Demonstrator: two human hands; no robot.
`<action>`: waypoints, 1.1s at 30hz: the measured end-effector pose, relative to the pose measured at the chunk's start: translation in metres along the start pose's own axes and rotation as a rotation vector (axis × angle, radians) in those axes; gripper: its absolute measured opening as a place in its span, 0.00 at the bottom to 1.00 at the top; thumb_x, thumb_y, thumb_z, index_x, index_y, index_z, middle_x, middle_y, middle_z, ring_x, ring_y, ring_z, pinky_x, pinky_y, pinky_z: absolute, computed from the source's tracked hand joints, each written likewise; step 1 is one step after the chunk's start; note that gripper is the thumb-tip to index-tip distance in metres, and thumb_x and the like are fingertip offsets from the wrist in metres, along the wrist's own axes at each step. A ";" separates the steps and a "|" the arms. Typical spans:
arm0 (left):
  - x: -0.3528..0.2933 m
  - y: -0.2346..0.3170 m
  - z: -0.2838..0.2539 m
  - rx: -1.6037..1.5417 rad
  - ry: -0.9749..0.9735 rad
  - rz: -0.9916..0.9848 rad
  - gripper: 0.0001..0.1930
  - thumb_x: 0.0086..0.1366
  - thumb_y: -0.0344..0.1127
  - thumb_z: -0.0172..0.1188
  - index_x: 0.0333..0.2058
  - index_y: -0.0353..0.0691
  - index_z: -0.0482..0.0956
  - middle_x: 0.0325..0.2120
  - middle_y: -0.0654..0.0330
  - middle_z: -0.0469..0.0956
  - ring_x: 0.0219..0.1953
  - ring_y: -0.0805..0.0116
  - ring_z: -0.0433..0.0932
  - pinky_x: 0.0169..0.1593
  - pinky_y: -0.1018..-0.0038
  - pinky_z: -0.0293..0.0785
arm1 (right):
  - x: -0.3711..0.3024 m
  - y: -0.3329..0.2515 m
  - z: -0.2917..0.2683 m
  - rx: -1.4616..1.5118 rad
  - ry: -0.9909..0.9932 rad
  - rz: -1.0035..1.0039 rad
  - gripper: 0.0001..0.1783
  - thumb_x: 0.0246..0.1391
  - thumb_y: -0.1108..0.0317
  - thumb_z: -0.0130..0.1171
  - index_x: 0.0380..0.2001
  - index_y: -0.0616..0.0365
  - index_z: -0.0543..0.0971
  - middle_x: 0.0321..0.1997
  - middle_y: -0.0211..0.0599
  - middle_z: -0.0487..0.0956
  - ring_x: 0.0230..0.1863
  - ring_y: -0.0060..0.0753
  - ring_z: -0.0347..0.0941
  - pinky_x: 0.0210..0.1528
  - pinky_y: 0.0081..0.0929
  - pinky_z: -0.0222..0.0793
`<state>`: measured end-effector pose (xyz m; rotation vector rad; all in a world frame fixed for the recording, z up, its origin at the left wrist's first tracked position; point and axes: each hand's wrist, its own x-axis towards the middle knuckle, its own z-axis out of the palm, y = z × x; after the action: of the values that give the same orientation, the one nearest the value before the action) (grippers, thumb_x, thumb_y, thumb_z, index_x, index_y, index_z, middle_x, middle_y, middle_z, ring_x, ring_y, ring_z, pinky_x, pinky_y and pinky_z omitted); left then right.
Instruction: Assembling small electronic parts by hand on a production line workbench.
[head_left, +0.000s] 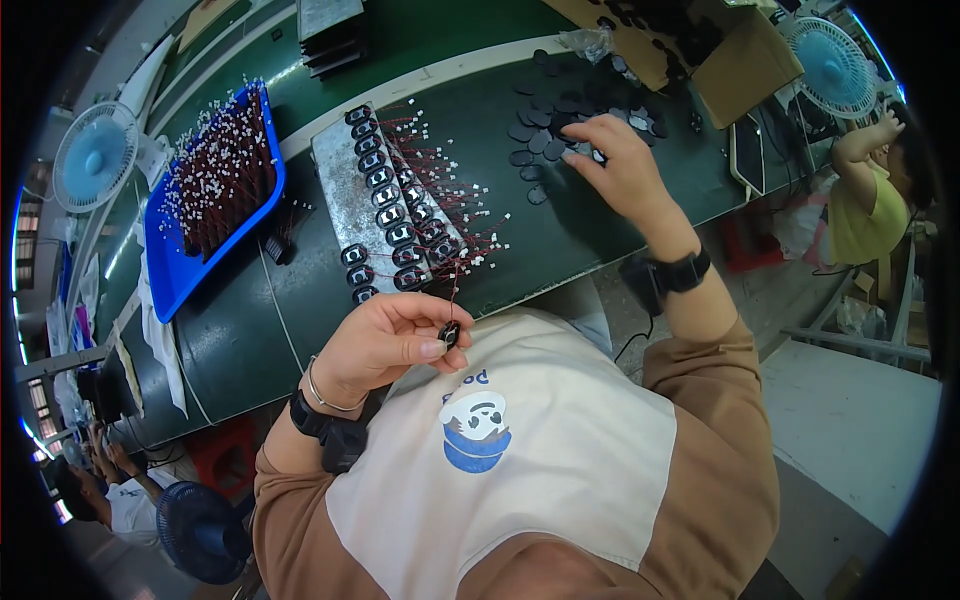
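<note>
My left hand (395, 338) is closed near my apron, pinching a small black speaker-like part (450, 333) with a thin red wire rising from it. Over a loose pile of flat black oval discs (540, 118) at the back right is my right hand (620, 165). Its thumb and forefinger are apart, with nothing plainly held between them; the other fingers are partly hidden. Left of the pile, a grey metal plate (335, 165) carries rows of similar black oval parts (386, 195), their red wires with white connectors (445, 170) trailing rightward.
A blue tray (165, 275) heaped with wired parts lies at the left of the green table (240, 365). At the back right stand a cardboard box (745, 65) and a phone-like device (747, 155). Fans (95, 157) and co-workers (870, 215) are at both sides.
</note>
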<state>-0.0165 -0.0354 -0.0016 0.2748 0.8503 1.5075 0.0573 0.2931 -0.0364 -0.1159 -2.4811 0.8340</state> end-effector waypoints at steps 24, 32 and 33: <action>-0.004 -0.002 -0.009 -0.007 0.020 0.027 0.20 0.56 0.29 0.62 0.45 0.24 0.70 0.36 0.45 0.76 0.33 0.60 0.80 0.38 0.69 0.80 | -0.014 0.008 -0.004 0.062 -0.021 0.348 0.08 0.45 0.70 0.62 0.31 0.58 0.78 0.28 0.34 0.75 0.30 0.37 0.72 0.30 0.27 0.67; -0.001 -0.003 -0.006 0.013 0.016 0.026 0.19 0.56 0.29 0.61 0.45 0.25 0.70 0.36 0.45 0.76 0.32 0.61 0.80 0.38 0.69 0.80 | 0.004 0.011 -0.018 -0.025 -0.384 -0.186 0.16 0.42 0.74 0.63 0.39 0.60 0.77 0.34 0.37 0.73 0.32 0.39 0.72 0.35 0.29 0.68; -0.001 -0.004 -0.006 0.013 0.021 0.026 0.19 0.56 0.29 0.61 0.45 0.25 0.70 0.36 0.45 0.76 0.32 0.61 0.80 0.38 0.69 0.80 | 0.010 0.015 -0.017 -0.038 -0.465 -0.189 0.17 0.42 0.74 0.63 0.39 0.60 0.76 0.34 0.37 0.73 0.32 0.39 0.72 0.35 0.29 0.68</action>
<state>-0.0171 -0.0386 -0.0074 0.2813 0.8759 1.5323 0.0561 0.3165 -0.0291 0.3318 -2.8793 0.8032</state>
